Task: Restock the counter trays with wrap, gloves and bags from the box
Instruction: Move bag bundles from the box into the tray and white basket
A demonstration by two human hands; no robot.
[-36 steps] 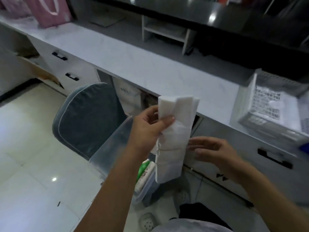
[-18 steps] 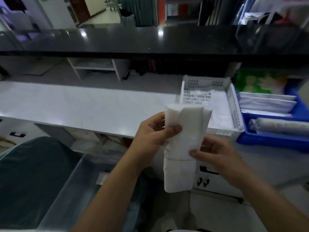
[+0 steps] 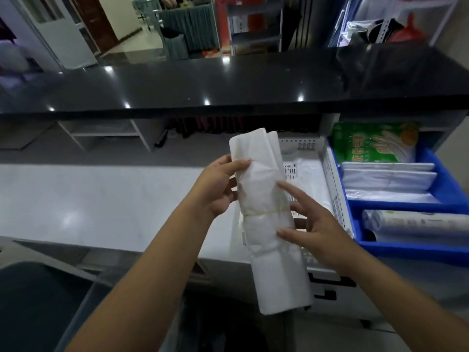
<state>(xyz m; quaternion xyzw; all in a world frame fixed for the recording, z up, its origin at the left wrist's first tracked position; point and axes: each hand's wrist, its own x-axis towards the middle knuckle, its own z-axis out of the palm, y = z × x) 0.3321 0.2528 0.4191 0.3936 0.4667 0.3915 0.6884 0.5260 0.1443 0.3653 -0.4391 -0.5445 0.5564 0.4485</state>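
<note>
A white bundle of plastic bags [image 3: 269,219], tied round its middle with a rubber band, hangs upright over the counter's front edge. My left hand [image 3: 218,185] grips its upper left side. My right hand [image 3: 311,226] holds its lower right side, fingers spread across the front. Behind the bundle stands a white perforated tray [image 3: 335,189] with white bags lying in it. Right of that tray is a blue tray [image 3: 446,189] holding a green packet [image 3: 373,143], folded clear bags [image 3: 388,177] and a roll of wrap [image 3: 416,223].
The white counter [image 3: 101,199] stretches to the left. A raised black ledge [image 3: 203,87] runs along the back. A clear plastic box [image 3: 86,308] and a dark chair cushion [image 3: 33,306] sit low at the left. Drawer handles [image 3: 330,283] show below the counter.
The view has swung up and right from the floor to the trays. The bundle has risen toward the white tray, and my right hand has come onto it.
</note>
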